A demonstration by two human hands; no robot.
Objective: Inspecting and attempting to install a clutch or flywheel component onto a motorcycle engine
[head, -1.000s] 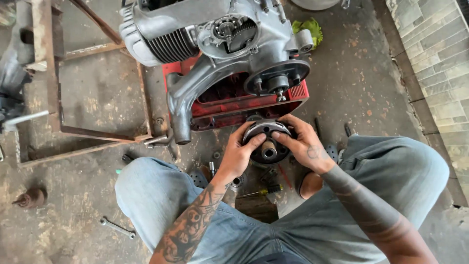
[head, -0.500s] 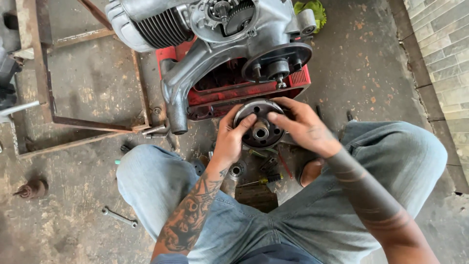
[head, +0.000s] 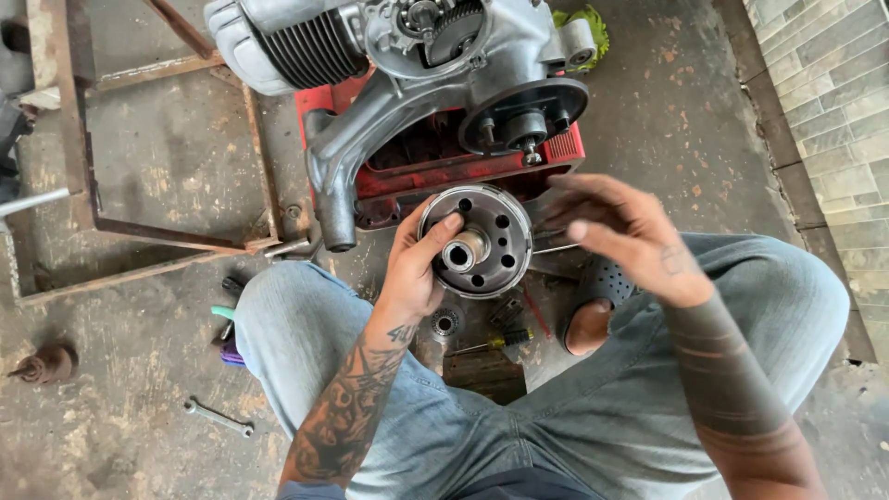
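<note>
Two hands work over one part: our left hand (head: 417,268) has its grip clenched on a round grey metal drum with a ring of holes and a short central hub (head: 475,241), thumb across the face toward the hub, fingers behind the rim. We hold it in the air above our knees, just in front of the red plastic crate (head: 565,153) that carries the grey finned engine block (head: 407,56). Our right hand (head: 616,236) hovers just beside the drum, fingers spread and blurred, its grip released and holding nothing.

We judge the drum to be heavy for its size, stiff and not fragile, though the greasy look of its face suggests it could slip. The rim seems the surest place to hold, with a thumb hooked toward the hub or a finger in one of the holes; a second hand under the far edge would steady it.

On the concrete floor (head: 139,426) between our legs lie a small toothed part (head: 445,323) and a yellow-handled screwdriver (head: 491,343); a flat silver spanner (head: 218,418) lies beside our left knee, and a rusty steel frame (head: 167,236) stands off to the left.
</note>
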